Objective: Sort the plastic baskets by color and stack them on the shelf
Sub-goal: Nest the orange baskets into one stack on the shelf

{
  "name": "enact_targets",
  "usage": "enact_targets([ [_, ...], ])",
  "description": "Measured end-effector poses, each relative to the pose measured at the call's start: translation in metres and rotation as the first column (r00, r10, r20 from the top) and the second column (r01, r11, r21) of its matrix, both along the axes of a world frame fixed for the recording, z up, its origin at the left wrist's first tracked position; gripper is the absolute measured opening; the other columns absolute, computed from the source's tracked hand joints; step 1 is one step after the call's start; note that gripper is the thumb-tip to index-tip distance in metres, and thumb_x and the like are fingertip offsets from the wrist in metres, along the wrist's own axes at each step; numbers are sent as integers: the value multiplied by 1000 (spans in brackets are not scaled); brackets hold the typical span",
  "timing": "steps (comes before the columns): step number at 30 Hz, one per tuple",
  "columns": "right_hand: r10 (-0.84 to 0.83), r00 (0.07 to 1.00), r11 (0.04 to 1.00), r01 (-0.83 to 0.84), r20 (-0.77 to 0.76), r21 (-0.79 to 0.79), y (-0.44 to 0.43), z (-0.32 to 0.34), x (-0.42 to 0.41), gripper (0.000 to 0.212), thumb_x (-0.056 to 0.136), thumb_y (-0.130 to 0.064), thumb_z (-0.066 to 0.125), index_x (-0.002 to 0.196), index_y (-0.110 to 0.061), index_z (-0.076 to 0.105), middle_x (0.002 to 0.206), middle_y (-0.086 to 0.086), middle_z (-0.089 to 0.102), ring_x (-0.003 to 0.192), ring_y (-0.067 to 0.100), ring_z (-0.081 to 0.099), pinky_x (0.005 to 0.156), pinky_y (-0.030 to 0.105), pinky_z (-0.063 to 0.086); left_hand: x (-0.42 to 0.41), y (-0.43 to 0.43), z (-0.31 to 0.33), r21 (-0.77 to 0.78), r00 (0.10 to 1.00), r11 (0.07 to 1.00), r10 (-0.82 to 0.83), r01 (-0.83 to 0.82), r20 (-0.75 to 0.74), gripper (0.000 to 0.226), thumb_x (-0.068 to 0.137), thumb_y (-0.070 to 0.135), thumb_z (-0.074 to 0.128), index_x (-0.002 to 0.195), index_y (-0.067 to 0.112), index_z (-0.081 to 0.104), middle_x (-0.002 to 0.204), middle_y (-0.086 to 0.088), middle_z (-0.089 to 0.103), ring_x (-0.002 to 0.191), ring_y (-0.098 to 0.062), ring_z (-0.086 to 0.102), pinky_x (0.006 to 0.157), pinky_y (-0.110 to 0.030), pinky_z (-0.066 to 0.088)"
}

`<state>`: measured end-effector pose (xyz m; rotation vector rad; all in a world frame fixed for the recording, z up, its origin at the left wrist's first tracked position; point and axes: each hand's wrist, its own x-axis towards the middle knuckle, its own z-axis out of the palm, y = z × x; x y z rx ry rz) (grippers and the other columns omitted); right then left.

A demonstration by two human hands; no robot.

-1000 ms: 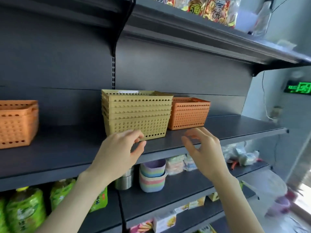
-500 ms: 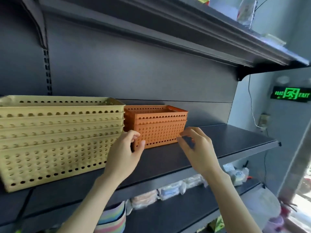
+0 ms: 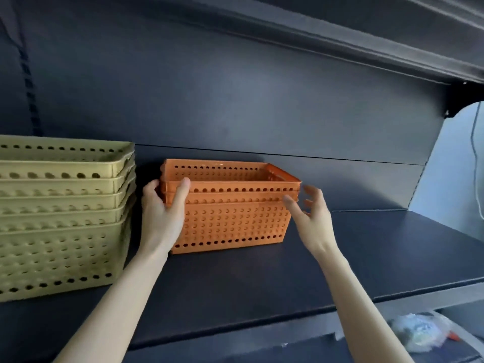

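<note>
1. Dark grey shop shelf (image 3: 366,258) with a matching back panel, under a second board (image 3: 340,35) at 12 o'clock. Bagged goods (image 3: 419,334) on the level below, at 5 o'clock.
2. At mid-shelf, a short nested stack of orange baskets (image 3: 235,221), upright. At its 9 o'clock, just beside but apart, a taller stack of yellow-green baskets (image 3: 60,218).
3. Step in hand, by the look of it: taking hold of the orange stack to shift or square it within its colour group.
4. Left hand (image 3: 162,218) at the stack's 9 o'clock end: thumb pressed on the front rim, fingers wrapped round the side, clasping the upper rims.
5. Right hand (image 3: 311,221) at the 3 o'clock end: spread wide, fingers loosely bent, holding nothing. Thumb tip at or just short of the front corner, contact impossible to tell.
6. Next, probably: closing the right hand on that end's rim, then lifting or sliding level with both hands to keep the nested baskets together.
</note>
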<state>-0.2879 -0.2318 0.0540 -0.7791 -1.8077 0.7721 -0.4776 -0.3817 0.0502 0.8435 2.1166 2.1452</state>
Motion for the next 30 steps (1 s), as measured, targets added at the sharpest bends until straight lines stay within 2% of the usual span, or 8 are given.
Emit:
enact_targets([
  [4,159,987,970,-163,-36,-178,42,10,-6,62,85,-52,58,135,-20,38,133,-5,49,122,14,47,93,28,37,-9,20,8,25,976,998,55,-62,209,76,79,64,54,137,19,35,132,-5,50,113,-21,49,87,-32,38],
  [7,254,966,923,-255,-40,-287,64,18,-13,67,83,-56,56,135,-18,39,127,-3,53,115,16,52,91,30,40,-9,28,11,83,938,996,9,-41,346,65,78,62,57,127,20,48,111,0,62,95,-15,57,63,-27,37],
  [9,308,951,897,-303,-36,-321,75,20,-15,59,81,-57,58,126,-19,47,120,-2,59,109,17,58,96,38,46,-8,29,12,101,926,994,-11,-30,377,61,77,63,58,123,23,53,106,0,65,91,-13,59,61,-27,36],
  [12,360,932,884,-356,-44,-303,83,18,-15,35,81,-53,61,103,-26,54,109,-1,65,100,18,63,92,43,50,0,27,11,120,933,992,-16,-29,359,58,78,61,57,124,26,53,109,1,66,91,-12,59,65,-28,38],
  [15,372,922,883,-387,-107,-264,76,16,-7,23,85,-44,61,96,-26,54,103,-1,66,98,17,64,83,35,51,16,18,8,123,947,992,1,-43,320,62,79,61,56,129,26,50,113,2,63,96,-12,57,73,-30,39],
  [17,373,917,886,-397,-142,-241,66,13,4,26,86,-43,61,102,-23,55,102,-3,66,97,13,63,74,26,47,27,10,5,140,957,989,-3,-39,289,63,78,61,57,130,25,49,115,4,63,101,-10,57,73,-29,41],
  [21,337,919,906,-375,-204,-197,39,7,32,41,84,-44,62,118,-22,53,103,-10,65,96,2,60,71,18,42,52,-10,1,157,978,987,-2,-32,210,70,75,65,56,134,28,45,124,8,58,115,-11,51,98,-34,36],
  [30,247,912,947,-299,-326,-120,-44,-12,96,38,80,-43,67,110,-24,56,93,-12,66,77,-7,62,70,18,44,114,-72,-15,262,990,964,-73,39,121,43,69,69,60,103,43,58,107,13,69,103,-7,62,97,-41,45],
])
